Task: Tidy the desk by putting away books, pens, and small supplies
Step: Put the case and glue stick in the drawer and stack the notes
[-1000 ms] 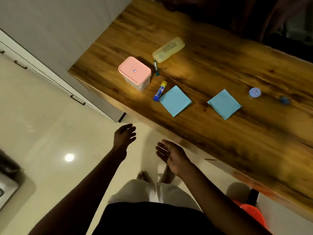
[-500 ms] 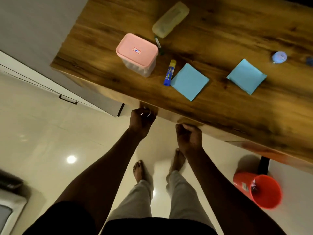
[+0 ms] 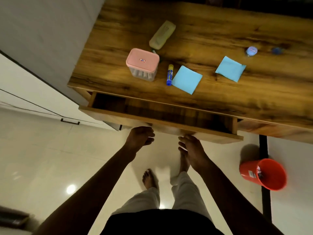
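Observation:
The wooden desk [image 3: 220,102] has its drawer [image 3: 169,114] pulled out; what shows of the inside is dark and bare. My left hand [image 3: 140,137] hangs just under the drawer front with loosely curled fingers, holding nothing. My right hand [image 3: 191,148] is beside it, fingers relaxed, fingertips at the front's lower edge. On the desktop lie a pink-lidded clear box [image 3: 143,61], a yellowish pencil case [image 3: 162,34], a blue and yellow glue stick [image 3: 169,74], two blue note pads [image 3: 187,79] [image 3: 230,68] and a small round blue-capped item [image 3: 251,50].
An orange bucket [image 3: 264,173] stands on the pale floor to the right, next to the black desk leg [image 3: 263,150]. White cabinets with a dark handle [image 3: 70,121] are on the left. My bare feet are under the drawer. A small blue object [image 3: 277,50] lies far right on the desk.
The drawer has slid out from shut to open. Both hands, which gripped under the desk edge half a second ago, have drawn back and loosened.

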